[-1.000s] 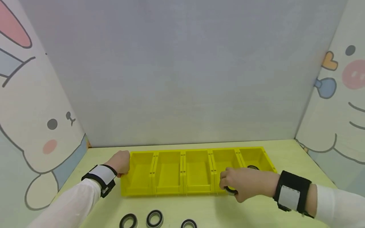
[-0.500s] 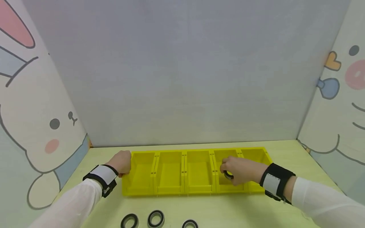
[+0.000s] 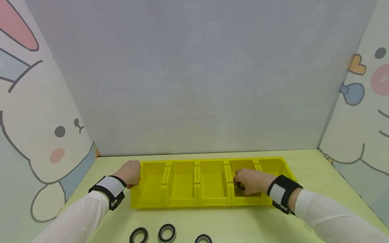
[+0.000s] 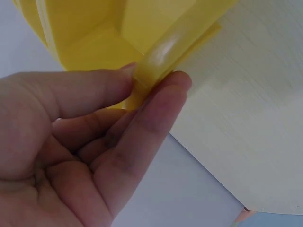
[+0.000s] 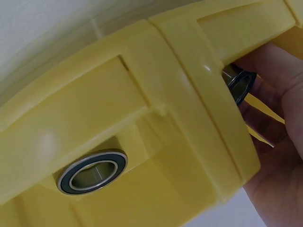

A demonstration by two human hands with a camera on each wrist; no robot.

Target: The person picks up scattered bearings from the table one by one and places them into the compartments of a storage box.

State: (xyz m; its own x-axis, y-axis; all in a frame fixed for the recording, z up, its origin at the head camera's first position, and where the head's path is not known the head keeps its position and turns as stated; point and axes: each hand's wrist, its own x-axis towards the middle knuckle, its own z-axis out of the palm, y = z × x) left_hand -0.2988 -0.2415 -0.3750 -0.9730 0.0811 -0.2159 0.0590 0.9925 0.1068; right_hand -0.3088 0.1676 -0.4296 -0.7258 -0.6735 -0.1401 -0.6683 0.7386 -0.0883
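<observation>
Nearest to us, on the pale green tabletop (image 3: 231,226) and short of both hands, we see three loose bearings in a row: one (image 3: 139,235) nearest our left forearm, a second (image 3: 167,232) just beside it, and a third (image 3: 203,239) a little apart, toward our right arm and half cut off by the picture's edge. Beyond them lies the yellow five-compartment bin tray (image 3: 182,184), stretched between our two hands. Our left hand (image 3: 130,173) grasps the tray's end wall, thumb on one face of the rim and fingers (image 4: 156,118) on the other, as the left wrist view shows plainly. Our right hand (image 3: 250,181) is down inside the fourth compartment counting from the left hand, its fingers curled round a black-and-steel bearing (image 5: 239,84), which it holds on edge close against the divider wall. In the compartment next along, the one at the tray's end past our right hand, another bearing (image 5: 92,171) lies flat on the floor, seen only in the right wrist view. Farthest off stands a plain grey back panel (image 3: 194,77), with cartoon rabbit panels (image 3: 33,128) flanking it beyond either hand.
</observation>
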